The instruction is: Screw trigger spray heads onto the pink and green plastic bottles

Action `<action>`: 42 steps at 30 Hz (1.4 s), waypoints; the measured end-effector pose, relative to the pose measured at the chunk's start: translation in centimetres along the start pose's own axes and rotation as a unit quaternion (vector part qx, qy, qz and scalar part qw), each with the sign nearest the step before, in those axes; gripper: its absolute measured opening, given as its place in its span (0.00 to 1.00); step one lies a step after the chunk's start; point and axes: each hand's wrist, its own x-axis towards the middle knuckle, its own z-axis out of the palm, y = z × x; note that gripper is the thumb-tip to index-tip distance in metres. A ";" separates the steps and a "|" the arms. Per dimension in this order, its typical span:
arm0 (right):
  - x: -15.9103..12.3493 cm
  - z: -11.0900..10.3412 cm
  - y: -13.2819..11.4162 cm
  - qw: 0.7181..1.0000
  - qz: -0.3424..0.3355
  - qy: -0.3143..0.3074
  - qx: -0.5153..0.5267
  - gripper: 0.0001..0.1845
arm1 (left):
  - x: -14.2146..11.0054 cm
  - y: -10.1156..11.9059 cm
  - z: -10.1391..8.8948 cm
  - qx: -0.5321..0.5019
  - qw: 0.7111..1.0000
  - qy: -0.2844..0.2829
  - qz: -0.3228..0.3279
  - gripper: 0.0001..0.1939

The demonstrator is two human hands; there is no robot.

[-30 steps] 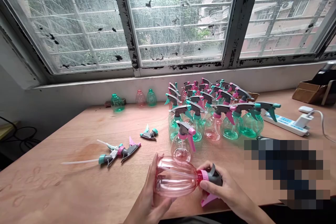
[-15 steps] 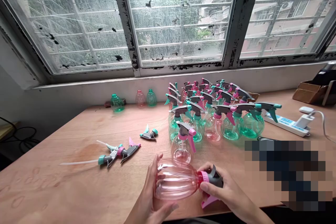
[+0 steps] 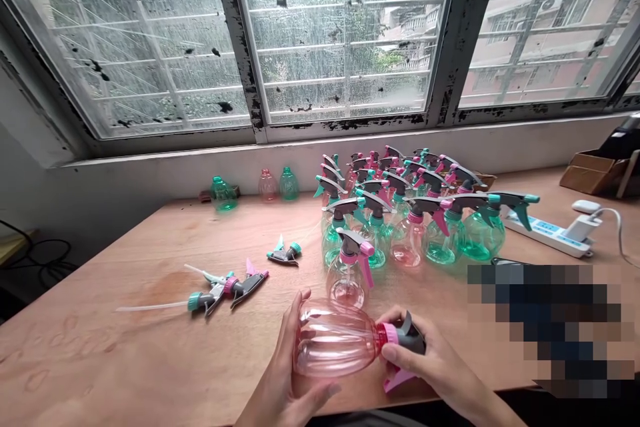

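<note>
A clear pink spray bottle (image 3: 336, 339) lies sideways between my hands above the table's front edge. My left hand (image 3: 295, 367) cups its base, fingers behind and thumb below. At the neck, my right hand (image 3: 420, 353) grips the pink collar and the dark grey spray head (image 3: 411, 337), whose pink trigger (image 3: 399, 380) points down. Just behind the held bottle stands an upright pink spray bottle (image 3: 347, 273) with its head fitted. Several loose spray heads (image 3: 220, 293) with green or pink collars lie to the left on the wood; a single spray head (image 3: 285, 253) lies farther back.
Rows of green and pink spray bottles (image 3: 443, 240) fill the table's back right. Headless bottles (image 3: 289, 184) stand by the wall. A power strip (image 3: 550, 233) with a plugged-in charger, a cardboard box (image 3: 590, 172) and a blurred-out patch are on the right.
The view has shifted very slightly. Both hands keep the same hold on the pink spray bottle, and nothing else has visibly moved.
</note>
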 end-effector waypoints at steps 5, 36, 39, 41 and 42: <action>0.0 0.0 0.2 1.000 0.005 -0.001 -0.004 0.21 | -0.2 -0.6 0.2 0.007 1.000 0.017 0.004 0.42; 0.0 0.0 0.4 1.000 0.013 0.011 0.021 0.21 | -0.3 -0.1 0.5 -0.144 0.988 0.029 -0.043 0.53; 0.1 0.1 0.6 0.999 -0.004 0.030 0.014 0.20 | -0.2 -0.2 0.5 -0.132 0.989 0.037 -0.060 0.55; 0.1 0.1 0.6 0.999 -0.009 0.037 0.010 0.20 | -0.2 -0.3 0.5 -0.120 0.990 0.039 -0.062 0.55; 0.1 0.0 0.6 0.999 -0.009 0.037 0.008 0.20 | -0.2 -0.4 0.6 -0.113 0.991 0.040 -0.061 0.54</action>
